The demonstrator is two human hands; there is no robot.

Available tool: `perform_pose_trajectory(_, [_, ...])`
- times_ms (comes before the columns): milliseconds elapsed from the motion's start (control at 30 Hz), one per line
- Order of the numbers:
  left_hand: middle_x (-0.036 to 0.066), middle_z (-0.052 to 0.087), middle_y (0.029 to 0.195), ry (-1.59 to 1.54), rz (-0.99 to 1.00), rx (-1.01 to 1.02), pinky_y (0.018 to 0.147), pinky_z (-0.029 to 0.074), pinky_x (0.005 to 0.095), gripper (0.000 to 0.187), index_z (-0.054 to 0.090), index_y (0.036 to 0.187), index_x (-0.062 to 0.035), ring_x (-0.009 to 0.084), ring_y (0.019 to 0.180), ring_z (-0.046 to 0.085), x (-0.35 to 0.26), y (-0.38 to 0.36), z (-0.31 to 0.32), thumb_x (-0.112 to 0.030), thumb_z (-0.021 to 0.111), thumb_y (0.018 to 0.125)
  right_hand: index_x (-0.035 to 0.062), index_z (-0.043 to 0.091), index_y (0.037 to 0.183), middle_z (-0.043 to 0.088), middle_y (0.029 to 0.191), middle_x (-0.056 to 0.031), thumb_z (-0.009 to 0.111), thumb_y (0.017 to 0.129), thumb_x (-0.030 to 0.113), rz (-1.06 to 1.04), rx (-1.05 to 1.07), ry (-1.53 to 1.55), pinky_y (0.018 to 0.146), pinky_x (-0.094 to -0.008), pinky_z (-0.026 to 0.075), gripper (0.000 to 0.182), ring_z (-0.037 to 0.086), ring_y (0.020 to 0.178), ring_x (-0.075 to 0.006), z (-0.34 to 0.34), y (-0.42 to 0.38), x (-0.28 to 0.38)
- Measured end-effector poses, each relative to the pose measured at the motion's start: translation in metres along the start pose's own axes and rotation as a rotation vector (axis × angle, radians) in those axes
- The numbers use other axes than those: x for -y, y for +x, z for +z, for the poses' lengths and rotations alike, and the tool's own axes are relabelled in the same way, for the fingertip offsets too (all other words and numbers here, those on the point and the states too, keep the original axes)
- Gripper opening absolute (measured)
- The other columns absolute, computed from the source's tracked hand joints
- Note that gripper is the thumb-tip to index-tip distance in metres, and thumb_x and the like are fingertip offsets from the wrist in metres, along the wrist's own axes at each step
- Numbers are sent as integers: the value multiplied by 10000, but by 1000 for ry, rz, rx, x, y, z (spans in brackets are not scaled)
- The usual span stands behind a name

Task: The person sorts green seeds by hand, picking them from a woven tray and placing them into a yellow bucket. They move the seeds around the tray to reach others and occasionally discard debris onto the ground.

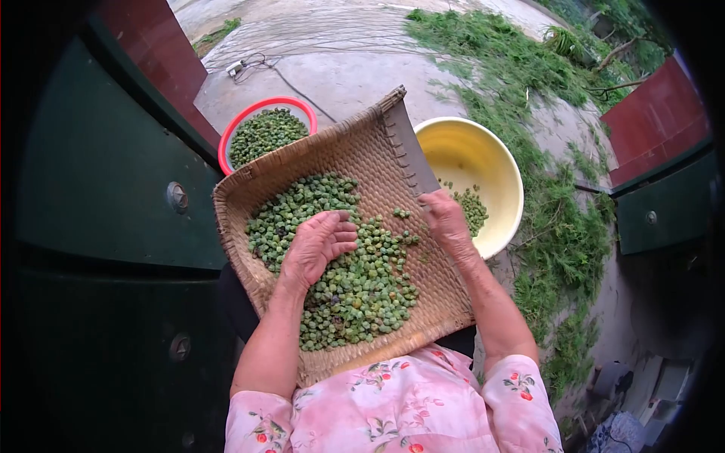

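A woven basket tray (442, 294) rests on my lap, tilted, with a heap of small green cones (355, 302) over its left and middle parts. My left hand (321, 245) is over the heap, palm turned inward, its fingers curved but apart. On the right, my right hand (445, 215) is closed at the tray's right edge, near a few loose cones; what its fingers hold, if anything, is hidden. Just beyond that edge stands a yellow basin (506, 170) with some green cones at its bottom.
A red-rimmed bowl (308, 107) full of green cones stands behind the tray at the left. Dark green doors (113, 174) flank the left side. Cut green branches (559, 249) cover the ground at the right. A cable with a socket (236, 69) lies on the concrete.
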State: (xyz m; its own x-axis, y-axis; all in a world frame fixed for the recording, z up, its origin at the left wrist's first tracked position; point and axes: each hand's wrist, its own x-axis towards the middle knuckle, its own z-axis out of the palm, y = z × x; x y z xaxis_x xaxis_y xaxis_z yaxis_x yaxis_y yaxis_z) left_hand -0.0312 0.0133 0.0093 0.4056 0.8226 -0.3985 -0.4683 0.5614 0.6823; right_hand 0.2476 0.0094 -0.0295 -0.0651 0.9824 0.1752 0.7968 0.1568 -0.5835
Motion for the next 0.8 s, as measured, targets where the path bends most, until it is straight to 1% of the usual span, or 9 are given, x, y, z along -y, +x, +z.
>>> perform_pose_trajectory(100, [131,615,923,-6,3,4,690,565,315,307,526,1100,44,192,793,633,0,-1,0,-211,553,931,76,608,1022,562,997,-98,651,729,18,41,127,-118,776,-364,490,302,574,937,-296,15,1,40])
perform_pose_trajectory(200, [122,623,919,-6,1,5,677,571,299,285,525,1098,40,187,794,637,-1,0,0,-198,530,941,68,608,996,552,948,-119,637,743,12,71,126,-73,765,-381,485,261,567,909,-320,29,6,38])
perform_pose_trajectory(267, [121,621,920,-5,5,4,678,570,299,286,525,1098,39,186,796,636,-1,-1,1,-201,528,942,65,609,987,550,953,-126,620,751,5,27,79,-16,760,-388,481,243,569,891,-318,36,5,29])
perform_pose_trajectory(400, [120,616,926,7,6,2,682,568,297,283,524,1099,38,182,799,631,-1,-1,2,-201,519,947,45,615,956,555,965,-134,588,741,-26,49,-20,113,781,-381,476,228,570,887,-310,9,4,22])
perform_pose_trajectory(467, [120,613,930,9,-1,-3,685,567,296,283,521,1102,39,181,800,629,-1,0,1,-199,517,948,34,626,969,562,977,-134,578,712,-52,67,-152,18,806,-356,478,274,582,907,-293,-6,4,-1])
perform_pose_trajectory(567, [118,613,931,16,-5,-4,687,566,295,283,520,1105,38,180,800,628,-1,-1,3,-197,515,949,40,631,1014,560,1004,-138,581,687,-64,5,-407,-377,828,-328,479,347,584,920,-295,-23,-3,-30])
perform_pose_trajectory(667, [117,615,929,18,-1,-1,683,567,296,274,522,1103,36,181,800,631,-1,-1,2,-190,514,949,60,626,1060,552,1030,-146,592,704,-57,67,-124,-86,845,-338,484,375,583,949,-306,-35,-14,-19])
perform_pose_trajectory(767, [121,612,932,14,5,8,690,564,303,286,521,1109,39,185,804,629,0,0,1,-196,524,945,80,598,1108,544,1072,-130,622,726,-27,25,217,96,859,-363,484,398,575,981,-314,-24,-23,15])
perform_pose_trajectory(800, [124,607,936,12,5,11,698,560,310,303,519,1116,42,189,807,626,1,0,-1,-204,534,940,86,586,1123,541,1075,-125,629,733,-14,3,278,32,853,-372,484,406,575,984,-313,-20,-25,26])
